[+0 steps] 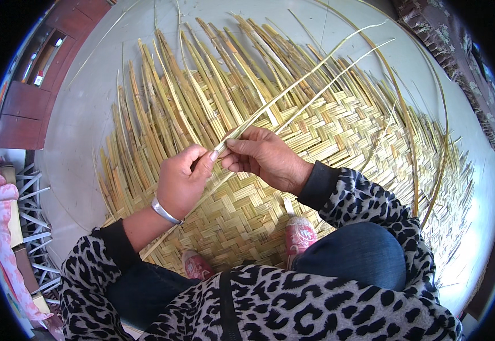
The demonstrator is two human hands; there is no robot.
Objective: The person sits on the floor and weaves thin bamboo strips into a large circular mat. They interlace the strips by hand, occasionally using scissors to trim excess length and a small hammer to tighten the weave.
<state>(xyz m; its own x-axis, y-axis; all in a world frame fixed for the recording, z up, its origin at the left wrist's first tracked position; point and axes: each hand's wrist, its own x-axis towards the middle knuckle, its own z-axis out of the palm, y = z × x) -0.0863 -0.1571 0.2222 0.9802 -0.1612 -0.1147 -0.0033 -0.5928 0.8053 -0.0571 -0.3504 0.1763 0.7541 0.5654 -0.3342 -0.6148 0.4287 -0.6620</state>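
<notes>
Left of centre in the frame, left hand [184, 177]: thumb and bent forefinger pinch a long, thin, pale yellow-green strip of flat plant fibre [270, 103]; the remaining fingers curl inward.
Meeting of the fingertips, centre: both grips sit just beside each other, which should give fine control; short, even movements and a flat strip would likely help avoid kinks or splinters.
Right hand [270, 161], just right of centre: thumb pressed towards the fingers, pinching the same strip; pressure matched to the left side, with a loose wrist, seems best.
Strip, centre to upper right: slender, gently curved, narrowing to a fine tip; a second narrow pale strip [338, 74] slants up beside it, its lower end hidden near the right hand.
Broad straw-coloured mat of woven flat strips [247, 210], from left to right across the grey floor [82, 131]: loose brownish-green ends fan out at left and top; tight, zigzag weave fills the middle; the right side looks brightest, its edge ragged with thin ends.
</notes>
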